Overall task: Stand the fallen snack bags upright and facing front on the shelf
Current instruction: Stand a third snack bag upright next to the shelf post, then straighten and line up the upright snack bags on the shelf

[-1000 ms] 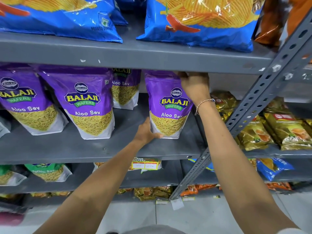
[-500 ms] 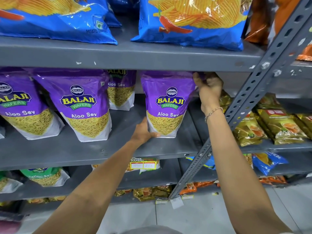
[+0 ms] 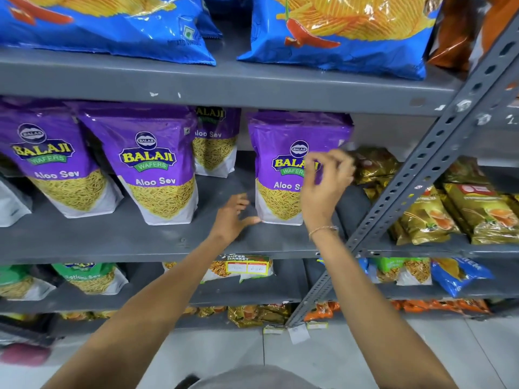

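Purple Balaji Aloo Sev bags stand on the grey middle shelf. The right-hand bag stands upright with its front facing me. My left hand hovers just left of that bag's bottom corner, fingers spread, off the bag. My right hand is blurred in front of the bag's right side, fingers loosely curled and empty, hiding part of the label. Two more purple bags stand to the left, and a third stands further back.
Blue chip bags lie on the shelf above. Gold bags fill the bay to the right, beyond a slanted perforated steel upright. Green and other bags sit on lower shelves. A price tag hangs under the shelf edge.
My right hand left the bag's top corner and dropped down in front of it. My left hand released the bag's bottom corner and opened. The bag stays upright.
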